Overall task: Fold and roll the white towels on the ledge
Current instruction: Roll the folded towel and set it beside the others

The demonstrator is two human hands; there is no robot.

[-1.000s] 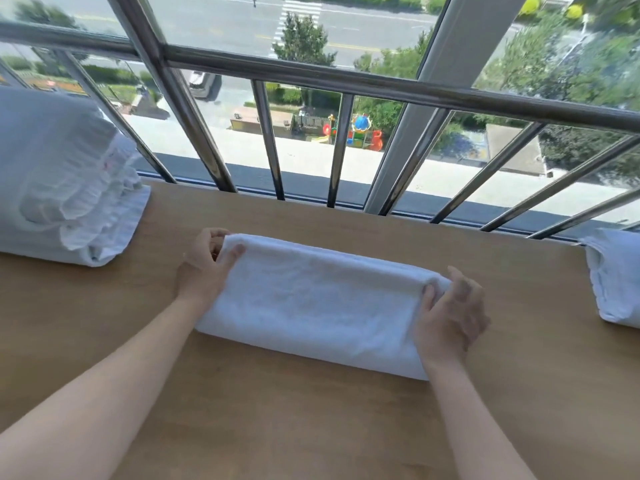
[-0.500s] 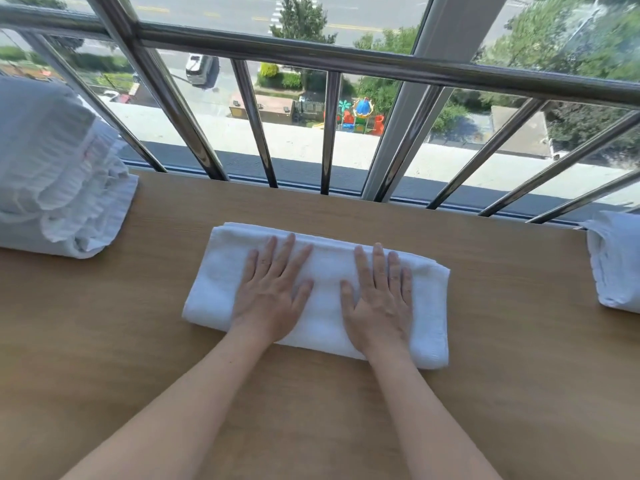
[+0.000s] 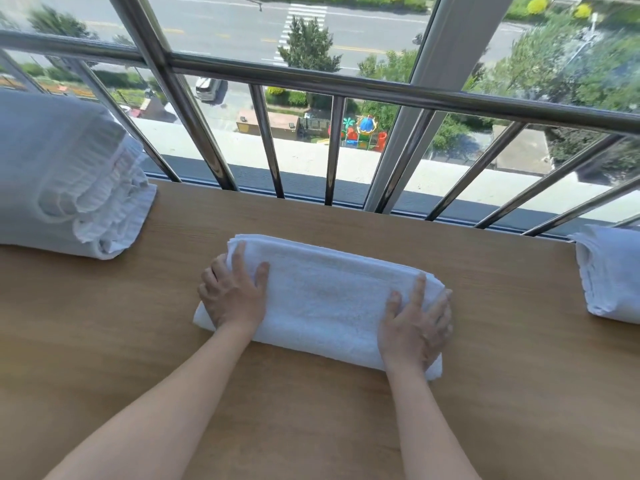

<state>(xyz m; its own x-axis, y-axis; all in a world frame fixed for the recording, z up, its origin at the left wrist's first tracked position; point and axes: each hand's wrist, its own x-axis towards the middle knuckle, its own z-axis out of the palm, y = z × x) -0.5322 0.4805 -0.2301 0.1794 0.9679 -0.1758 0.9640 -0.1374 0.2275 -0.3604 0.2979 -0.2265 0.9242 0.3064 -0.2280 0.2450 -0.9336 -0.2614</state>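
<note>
Towel (image 3: 322, 296) folded flat, not rolled; left hand (image 3: 233, 296) and right hand (image 3: 415, 327) fingers spread wide, pressing ends; rolling remains.

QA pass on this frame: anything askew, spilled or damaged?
Nothing spilled or damaged. The folded towel lies slightly skewed to the ledge edge; both hands press flat on its ends. The left bundle looks loosely rolled.

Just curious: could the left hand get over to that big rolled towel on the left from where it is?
Probably yes: the left hand lies flat on the middle towel, with only bare ledge before the rolled towel.
</note>
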